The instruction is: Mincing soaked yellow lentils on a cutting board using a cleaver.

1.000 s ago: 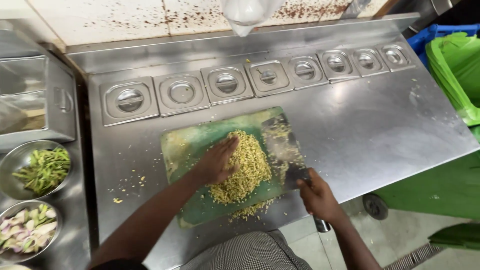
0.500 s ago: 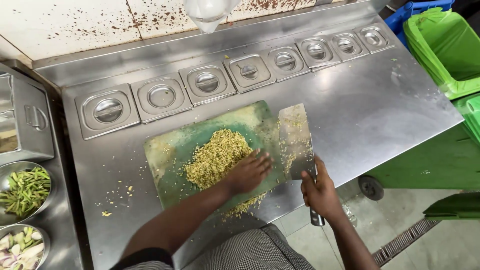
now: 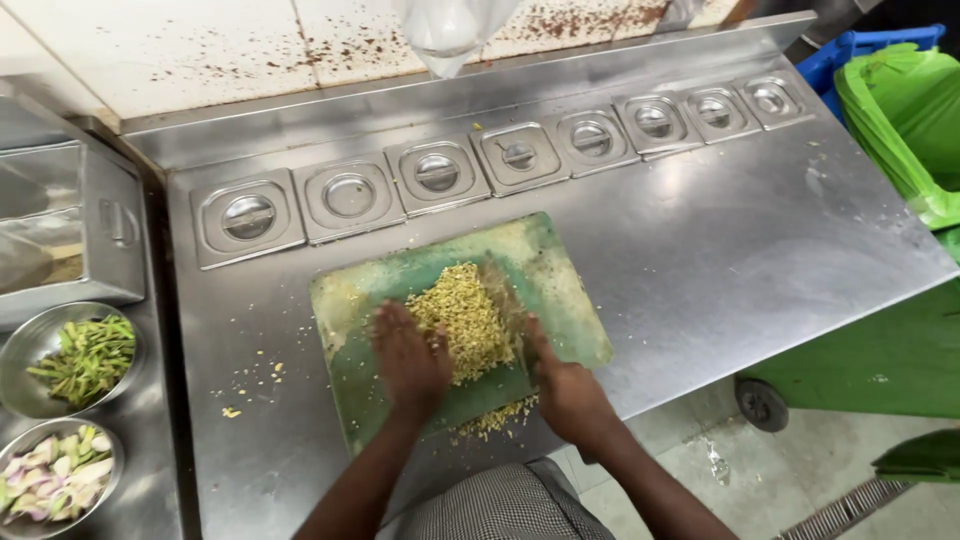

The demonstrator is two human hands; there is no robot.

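1. Head view: a pile of finely chopped yellow-green bits [image 3: 465,318] is seen heaped at the middle of the green cutting board [image 3: 370,290], which lies on the steel desk [image 3: 720,250].
2. The chopping is judged largely done, since the pieces are already small; gathering appears in hand, and stray bits [image 3: 492,420] are left at the board's near edge and on the desk left of the board.
3. The left hand [image 3: 408,358] is laid flat, grip released, against the pile's left side.
4. The right hand [image 3: 562,382] is pressed to the pile's right side; whether anything is held in its grip cannot be told.
5. No labels or signs are shown. Beyond the board a row of lidded steel containers [image 3: 437,172] is set; far right of the board a green bin liner [image 3: 900,110] is seen; left of it, two bowls of cut vegetables [image 3: 80,355].
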